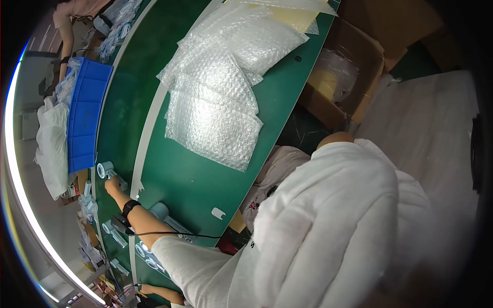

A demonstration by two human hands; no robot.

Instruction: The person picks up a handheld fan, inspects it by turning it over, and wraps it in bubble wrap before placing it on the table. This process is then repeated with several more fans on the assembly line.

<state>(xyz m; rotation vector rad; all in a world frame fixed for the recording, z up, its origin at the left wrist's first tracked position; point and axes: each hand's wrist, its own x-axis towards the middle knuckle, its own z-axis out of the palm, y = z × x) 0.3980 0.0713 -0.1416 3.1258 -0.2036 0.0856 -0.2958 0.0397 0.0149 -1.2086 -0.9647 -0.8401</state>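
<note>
My left hand [111,185] reaches far out to the left over the green conveyor belt, its fingers closed at a light-blue handheld device [105,169] with a round, ring-like head and a short handle; it looks like a small fan. A dark band circles that wrist. Beneath my left forearm, on the near green tabletop [200,187], lies another such round-headed device [160,210]. My right arm shows only as a white sleeve [328,205] with a bit of bare skin at its end; the right hand is hidden.
Clear bubble-wrap bags [215,97] overlap across the table. A blue bin [90,115] stands beyond the belt. More light-blue devices [115,235] lie along the belt. An open cardboard box [359,46] is at the right. Co-workers' arms [65,43] show at the top left and bottom.
</note>
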